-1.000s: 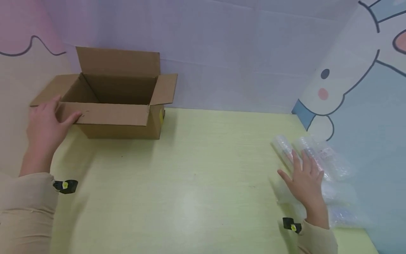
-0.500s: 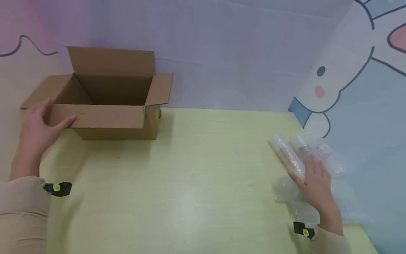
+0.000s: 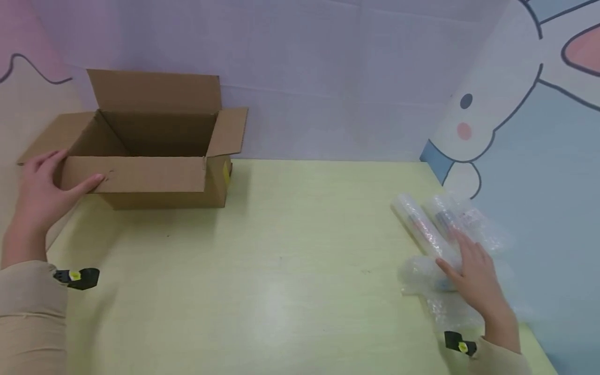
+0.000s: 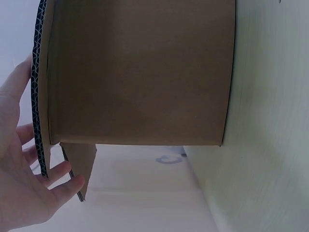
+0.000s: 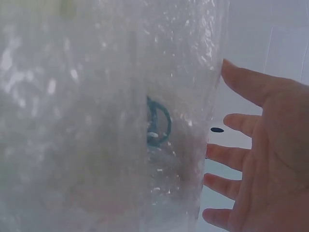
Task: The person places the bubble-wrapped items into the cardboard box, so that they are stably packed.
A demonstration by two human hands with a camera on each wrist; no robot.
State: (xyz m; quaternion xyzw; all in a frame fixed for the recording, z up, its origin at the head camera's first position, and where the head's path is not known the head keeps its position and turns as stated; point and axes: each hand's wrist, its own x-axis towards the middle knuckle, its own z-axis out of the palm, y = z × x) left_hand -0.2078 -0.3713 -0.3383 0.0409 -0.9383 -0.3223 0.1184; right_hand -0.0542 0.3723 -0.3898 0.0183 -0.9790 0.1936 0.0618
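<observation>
A brown cardboard box (image 3: 164,200) stands at the back left with its flaps spread out. My left hand (image 3: 44,192) holds its front-left corner. The thumb lies on the front flap (image 3: 140,174), and in the left wrist view the fingers (image 4: 60,171) bend round the flap's end. At the right, my right hand (image 3: 480,276) is over several bubble-wrapped packages, its fingers spread. In the right wrist view the fingertips (image 5: 215,152) are right at the edge of a bubble-wrapped package (image 5: 178,159) with a teal mark inside.
A slim bubble-wrapped roll (image 3: 424,224) lies left of another wrapped package (image 3: 475,216). More bubble wrap (image 3: 450,310) is nearer the front. The pale yellow table (image 3: 281,291) meets a lilac backdrop (image 3: 328,104) behind and a cartoon-printed wall (image 3: 553,208) at the right.
My right hand has moved to the right and nearer over the wrapped packages, uncovering the slim roll. My left hand keeps its place at the box corner while the head view shifts a little.
</observation>
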